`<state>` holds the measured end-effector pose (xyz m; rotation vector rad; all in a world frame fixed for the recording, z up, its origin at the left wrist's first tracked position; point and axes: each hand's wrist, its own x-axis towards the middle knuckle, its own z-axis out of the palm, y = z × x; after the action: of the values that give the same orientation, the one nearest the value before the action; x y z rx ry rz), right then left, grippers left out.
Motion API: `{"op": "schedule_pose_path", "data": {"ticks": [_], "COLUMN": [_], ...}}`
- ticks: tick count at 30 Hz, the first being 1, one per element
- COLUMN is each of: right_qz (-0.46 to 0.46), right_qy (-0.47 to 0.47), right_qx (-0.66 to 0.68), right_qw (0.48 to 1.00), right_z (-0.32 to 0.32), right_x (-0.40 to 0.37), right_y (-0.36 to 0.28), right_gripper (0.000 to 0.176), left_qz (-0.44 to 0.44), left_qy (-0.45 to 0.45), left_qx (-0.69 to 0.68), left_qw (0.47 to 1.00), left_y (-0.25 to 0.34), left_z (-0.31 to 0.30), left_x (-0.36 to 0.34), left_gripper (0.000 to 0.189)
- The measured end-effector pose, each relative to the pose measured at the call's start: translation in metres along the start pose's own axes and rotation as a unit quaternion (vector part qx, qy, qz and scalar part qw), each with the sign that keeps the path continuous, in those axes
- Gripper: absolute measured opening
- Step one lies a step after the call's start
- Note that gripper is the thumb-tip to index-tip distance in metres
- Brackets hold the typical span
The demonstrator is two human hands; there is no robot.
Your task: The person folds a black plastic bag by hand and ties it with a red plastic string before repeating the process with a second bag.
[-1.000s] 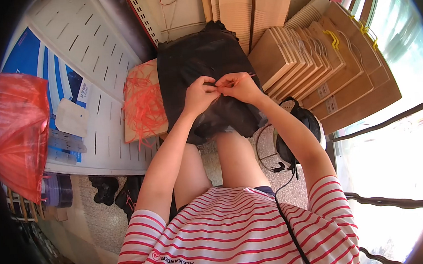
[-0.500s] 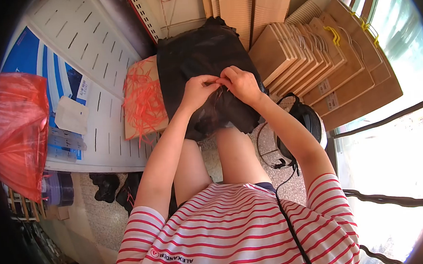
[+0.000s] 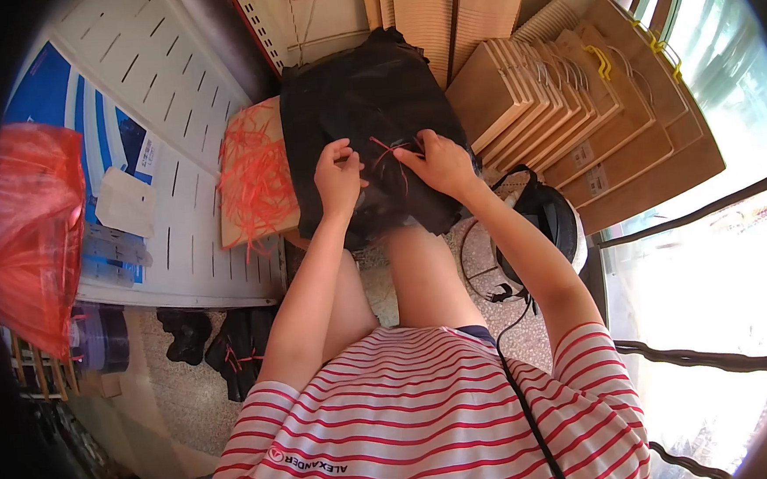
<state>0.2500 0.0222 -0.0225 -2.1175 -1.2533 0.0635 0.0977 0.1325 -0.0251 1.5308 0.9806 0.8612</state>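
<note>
A large black plastic sheet or bag (image 3: 352, 92) lies spread over a raised surface before my knees. A short red plastic string (image 3: 379, 142) sits across it, seemingly knotted, with loose ends sticking out. My right hand (image 3: 440, 164) is closed by that knot, its thumb against the string and a dark bit of plastic between thumb and forefinger. To the left, my left hand (image 3: 339, 181) hovers over the black plastic, fingers loosely bent and apart, with nothing visible in them. A heap of red plastic strings (image 3: 257, 177) rests on a board left of the black plastic.
Wooden cutting boards (image 3: 516, 108) stand in a row at the right. A slotted white metal panel (image 3: 180, 217) and a red plastic bag (image 3: 36, 226) are at the left. A black bag (image 3: 554, 220) sits beside my right knee. Dark bundles (image 3: 237, 349) lie on the floor.
Both hands were together at the red string. My left hand has come away to the left and loosened; my right hand stays by the string, whose knot and ends now show.
</note>
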Motion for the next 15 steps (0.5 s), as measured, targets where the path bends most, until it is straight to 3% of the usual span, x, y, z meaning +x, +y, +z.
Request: {"op": "schedule_pose_path", "data": {"ticks": [1, 3, 4, 6, 7, 9, 10, 12, 14, 15], "right_qz": [-0.002, 0.017, 0.013, -0.038, -0.043, -0.033, -0.041, 0.018, 0.038, 0.066], "right_qy": [0.0, -0.117, -0.119, -0.116, -0.119, -0.09, -0.099, -0.19, -0.259, -0.305], "right_qx": [0.0, -0.021, -0.021, 0.09, 0.09, 0.26, 0.261, 0.412, 0.449, 0.48], "right_qw": [1.0, 0.993, 0.993, 0.988, 0.988, 0.961, 0.959, 0.891, 0.854, 0.82], "right_z": [-0.002, -0.005, -0.004, -0.002, -0.001, 0.001, -0.003, -0.014, -0.033, -0.035], "right_x": [0.001, 0.005, 0.006, 0.005, 0.003, -0.011, -0.019, -0.039, -0.06, -0.071], "right_y": [-0.002, -0.007, -0.007, -0.007, -0.009, -0.014, -0.022, -0.04, -0.062, -0.068], "right_gripper": [0.042, 0.049, 0.049, 0.049, 0.049, 0.05, 0.05, 0.047, 0.046, 0.045], "left_qz": [-0.002, -0.004, -0.005, -0.007, -0.009, -0.012, -0.045, -0.082, -0.147, -0.151], "left_qy": [0.003, 0.011, 0.011, 0.017, 0.031, 0.054, 0.036, 0.043, -0.06, -0.03], "left_qx": [-0.044, -0.088, -0.112, -0.138, -0.14, -0.144, -0.172, -0.199, -0.455, -0.457], "left_qw": [0.999, 0.996, 0.994, 0.99, 0.99, 0.988, 0.983, 0.976, 0.876, 0.876], "left_y": [-0.006, -0.012, -0.012, -0.014, -0.014, -0.013, -0.008, 0.004, 0.016, 0.017], "left_z": [0.001, -0.003, -0.005, -0.011, -0.014, -0.022, -0.025, -0.035, -0.048, -0.056], "left_x": [-0.001, -0.005, -0.009, -0.016, -0.019, -0.027, -0.034, -0.048, -0.062, -0.067], "left_gripper": [0.026, 0.032, 0.034, 0.036, 0.038, 0.04, 0.043, 0.045, 0.044, 0.044]}}
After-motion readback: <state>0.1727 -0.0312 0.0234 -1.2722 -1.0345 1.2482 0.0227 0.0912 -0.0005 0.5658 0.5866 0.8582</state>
